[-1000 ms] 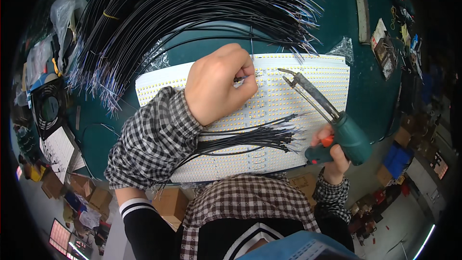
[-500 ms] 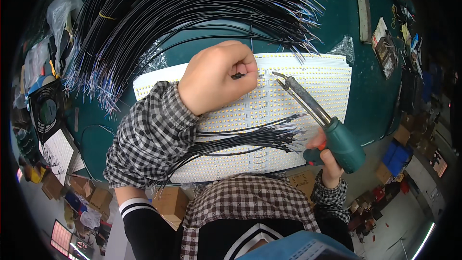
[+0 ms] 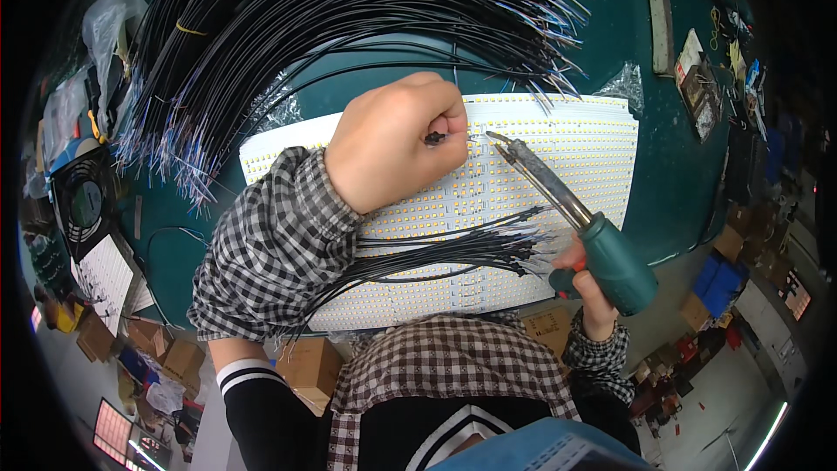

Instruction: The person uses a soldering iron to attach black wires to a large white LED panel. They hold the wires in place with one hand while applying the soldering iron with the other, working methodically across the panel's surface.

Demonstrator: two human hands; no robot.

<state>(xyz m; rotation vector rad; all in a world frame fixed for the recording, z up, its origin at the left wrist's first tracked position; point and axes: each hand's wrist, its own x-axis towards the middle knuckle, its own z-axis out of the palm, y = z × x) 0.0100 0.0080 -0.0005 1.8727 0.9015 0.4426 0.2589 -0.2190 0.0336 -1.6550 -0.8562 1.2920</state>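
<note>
Your left hand [image 3: 397, 144] is over the white LED boards [image 3: 558, 157], thumb and forefinger closed in a pinch, the other fingers curled under. A dark cable end [image 3: 434, 139] shows inside the curl of those fingers, and the pinch is in about the same spot on the boards as a second ago.

Your right hand [image 3: 596, 301] is wrapped round the grip of the green soldering iron [image 3: 621, 266], thumb on the near side; you have some fingers hidden behind it, so I cannot tell how tightly they close. The iron is what has shifted most: its tip has come left and slightly nearer, from a clear gap right of your left fingertips to just beside them. Whether it touches a wire there, I cannot tell.

The boards lie stacked on the green table [image 3: 667, 183] in front of you, and the small bundle of black cables [image 3: 436, 255] rests across their near part, unmoved. The large black cable bundle [image 3: 366, 9] beyond the boards on the far left also stays where it was.
</note>
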